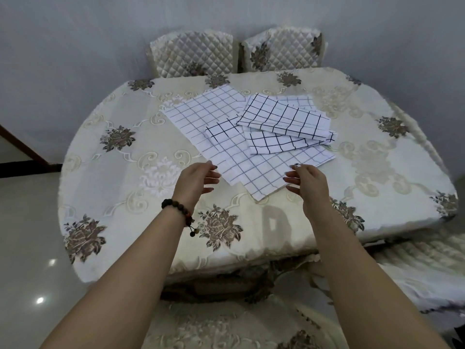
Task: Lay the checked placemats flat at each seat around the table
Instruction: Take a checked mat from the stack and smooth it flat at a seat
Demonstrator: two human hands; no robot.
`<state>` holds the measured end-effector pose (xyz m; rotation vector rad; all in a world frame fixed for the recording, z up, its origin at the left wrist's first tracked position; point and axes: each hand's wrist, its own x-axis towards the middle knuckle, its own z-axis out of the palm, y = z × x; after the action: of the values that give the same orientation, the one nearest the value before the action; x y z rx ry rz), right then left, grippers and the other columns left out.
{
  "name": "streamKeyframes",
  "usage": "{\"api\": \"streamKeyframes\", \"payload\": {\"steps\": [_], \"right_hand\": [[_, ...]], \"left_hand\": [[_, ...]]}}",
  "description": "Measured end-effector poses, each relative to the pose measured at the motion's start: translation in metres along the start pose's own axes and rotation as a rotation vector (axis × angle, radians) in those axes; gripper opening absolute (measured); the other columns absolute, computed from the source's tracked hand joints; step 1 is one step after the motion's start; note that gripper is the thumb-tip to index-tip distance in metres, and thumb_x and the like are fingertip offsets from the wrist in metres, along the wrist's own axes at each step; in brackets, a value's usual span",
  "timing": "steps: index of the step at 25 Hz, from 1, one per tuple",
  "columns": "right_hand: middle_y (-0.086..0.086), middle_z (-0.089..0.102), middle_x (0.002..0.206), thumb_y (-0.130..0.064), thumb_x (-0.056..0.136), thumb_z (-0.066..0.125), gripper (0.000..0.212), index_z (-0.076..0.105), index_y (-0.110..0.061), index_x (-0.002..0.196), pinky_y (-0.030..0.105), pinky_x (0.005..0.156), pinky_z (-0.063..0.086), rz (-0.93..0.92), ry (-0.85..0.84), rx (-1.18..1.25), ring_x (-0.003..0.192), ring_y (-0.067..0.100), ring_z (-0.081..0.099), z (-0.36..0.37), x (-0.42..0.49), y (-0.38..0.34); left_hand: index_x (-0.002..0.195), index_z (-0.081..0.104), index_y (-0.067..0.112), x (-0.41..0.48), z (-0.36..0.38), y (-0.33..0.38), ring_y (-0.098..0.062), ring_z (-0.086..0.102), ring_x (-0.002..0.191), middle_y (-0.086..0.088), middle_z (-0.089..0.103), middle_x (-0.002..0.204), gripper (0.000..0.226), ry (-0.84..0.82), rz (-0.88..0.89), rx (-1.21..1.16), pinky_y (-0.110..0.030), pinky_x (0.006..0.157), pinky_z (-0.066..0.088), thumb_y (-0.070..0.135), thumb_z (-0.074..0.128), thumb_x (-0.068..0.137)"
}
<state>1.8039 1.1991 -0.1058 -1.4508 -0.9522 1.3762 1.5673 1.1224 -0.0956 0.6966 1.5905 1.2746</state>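
Placemats [251, 170], white with dark checks, are lying overlapped mid-table on a floral tablecloth [120, 157]. Left hand [195, 181] and right hand [308, 183] are hovering at their near edges, fingers spread, gripping nothing. Quilted chairs [193, 54] are standing far behind.

Placemats [251, 170] lie overlapping mid-surface [113, 172], a little toward the far side. Folded placemat [284, 118] on top of the pile, far right. Behind the far edge, left chair [192, 55] beside right chair [284, 50]. Side seat [415, 268] right of the surface. Left hand [195, 178] just beside the pile's near-left edge; right hand [308, 183] at its near-right edge, contact unclear.
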Motion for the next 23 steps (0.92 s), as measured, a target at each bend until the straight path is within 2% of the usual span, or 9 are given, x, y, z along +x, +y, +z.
{"api": "streamKeyframes", "payload": {"steps": [3, 5, 7, 9, 11, 13, 16, 20, 23], "right_hand": [[0.004, 0.065, 0.087, -0.013, 0.086, 0.058, 0.008, 0.061, -0.016, 0.093, 0.04, 0.076, 0.052, -0.031, -0.007, -0.216, 0.085, 0.023, 0.064, -0.01, 0.025, 0.032], [0.002, 0.062, 0.106, -0.01, 0.082, 0.062, 0.025, 0.061, -0.018, 0.105, 0.034, 0.086, 0.047, -0.174, -0.065, -0.553, 0.101, 0.02, 0.058, -0.014, 0.036, 0.057], [0.002, 0.054, 0.125, -0.007, 0.079, 0.064, 0.041, 0.059, -0.017, 0.118, 0.025, 0.096, 0.035, -0.356, -0.152, -0.823, 0.119, 0.019, 0.046, -0.01, 0.043, 0.075], [0.004, 0.051, 0.135, -0.009, 0.076, 0.065, 0.046, 0.059, -0.016, 0.122, 0.036, 0.108, 0.03, -0.473, -0.213, -0.976, 0.132, 0.025, 0.037, -0.002, 0.051, 0.089], [0.007, 0.054, 0.135, -0.011, 0.076, 0.063, 0.043, 0.063, -0.015, 0.119, 0.049, 0.111, 0.027, -0.554, -0.259, -1.058, 0.136, 0.031, 0.035, 0.007, 0.058, 0.101], [0.008, 0.061, 0.127, -0.013, 0.075, 0.059, 0.035, 0.069, -0.014, 0.108, 0.052, 0.11, 0.029, -0.576, -0.267, -1.032, 0.132, 0.032, 0.042, 0.016, 0.064, 0.11], [0.004, 0.07, 0.112, -0.012, 0.075, 0.063, 0.019, 0.074, -0.013, 0.09, 0.044, 0.113, 0.024, -0.548, -0.23, -0.95, 0.124, 0.027, 0.052, 0.026, 0.067, 0.111], [0.006, 0.074, 0.09, -0.008, 0.078, 0.062, 0.016, 0.074, -0.008, 0.089, 0.032, 0.113, 0.013, -0.56, -0.211, -0.789, 0.095, 0.023, 0.065, 0.037, 0.06, 0.09], [0.001, 0.075, 0.086, -0.009, 0.084, 0.062, 0.016, 0.074, -0.012, 0.094, 0.03, 0.111, 0.027, -0.578, -0.212, -0.626, 0.08, 0.012, 0.065, 0.044, 0.048, 0.068]], "left_hand": [[0.099, 0.064, 0.009, 0.014, 0.031, -0.02, -0.022, 0.066, 0.098, -0.008, 0.072, 0.096, 0.021, -0.007, -0.029, 0.109, -0.042, 0.088, 0.054, 0.026, 0.057, 0.091], [0.098, 0.063, 0.011, 0.022, 0.045, -0.033, -0.017, 0.065, 0.098, -0.008, 0.07, 0.102, 0.016, -0.025, -0.046, 0.138, -0.04, 0.087, 0.054, 0.024, 0.057, 0.091], [0.1, 0.063, 0.011, 0.031, 0.053, -0.044, -0.016, 0.063, 0.098, -0.008, 0.069, 0.105, 0.015, -0.051, -0.051, 0.169, -0.035, 0.083, 0.054, 0.022, 0.057, 0.091], [0.102, 0.064, 0.011, 0.041, 0.058, -0.055, -0.016, 0.063, 0.097, -0.009, 0.068, 0.107, 0.017, -0.06, -0.062, 0.2, -0.031, 0.08, 0.053, 0.02, 0.058, 0.09], [0.103, 0.065, 0.009, 0.049, 0.062, -0.064, -0.018, 0.063, 0.094, -0.011, 0.068, 0.107, 0.019, -0.05, -0.064, 0.205, -0.034, 0.084, 0.053, 0.02, 0.061, 0.089], [0.105, 0.065, 0.01, 0.054, 0.063, -0.069, -0.018, 0.062, 0.095, -0.009, 0.068, 0.106, 0.02, -0.044, -0.05, 0.243, -0.033, 0.085, 0.051, 0.019, 0.062, 0.088], [0.109, 0.063, 0.017, 0.058, 0.064, -0.072, -0.013, 0.058, 0.107, 0.001, 0.065, 0.112, 0.026, -0.106, 0.015, 0.326, -0.022, 0.084, 0.047, 0.018, 0.065, 0.084], [0.122, 0.059, 0.026, 0.061, 0.067, -0.066, -0.001, 0.048, 0.114, 0.014, 0.058, 0.123, 0.05, -0.2, 0.175, 0.526, -0.008, 0.087, 0.034, 0.027, 0.067, 0.072], [0.118, 0.062, 0.028, 0.063, 0.069, -0.056, -0.002, 0.051, 0.115, 0.013, 0.062, 0.12, 0.046, -0.185, 0.285, 0.584, -0.007, 0.092, 0.034, 0.011, 0.067, 0.076]]}}
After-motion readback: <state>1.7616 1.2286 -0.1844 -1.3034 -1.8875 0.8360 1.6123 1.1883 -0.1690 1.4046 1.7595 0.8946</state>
